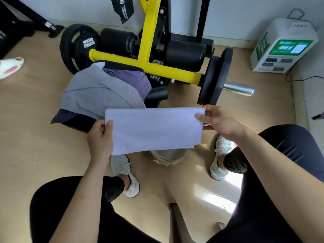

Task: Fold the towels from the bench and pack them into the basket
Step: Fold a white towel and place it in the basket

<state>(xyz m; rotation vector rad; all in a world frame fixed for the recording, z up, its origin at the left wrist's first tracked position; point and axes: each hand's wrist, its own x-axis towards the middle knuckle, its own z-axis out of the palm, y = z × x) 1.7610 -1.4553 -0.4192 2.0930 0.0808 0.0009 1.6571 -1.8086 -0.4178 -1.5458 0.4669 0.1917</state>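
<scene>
The wooden floor (35, 155) filled most of the view, and on it stood a yellow and black gym machine (147, 50) with a black weight plate (78, 48) at its left end and another plate (215, 79) at its right end. A white box (284, 48) with a green label stood near the wall on the right. In front of the machine was the black padded table (122, 64), and on it lay a grey towel (94, 92) spread loosely over a purple towel (129, 79); both were unfolded and hung over its edges. A pale towel (154, 128), folded to a wide flat rectangle, was held in the air between the table and the person's knees. Just under its lower edge a part of the basket (170, 156) showed on the floor, between two light sneakers (126, 174); the rest of it was hidden by the towel. The left hand (100, 139) grasped the left edge of the pale towel, with the thumb on the front and the fingers behind. The right hand (219, 120) pinched the upper right corner of the same towel between thumb and fingers.
</scene>
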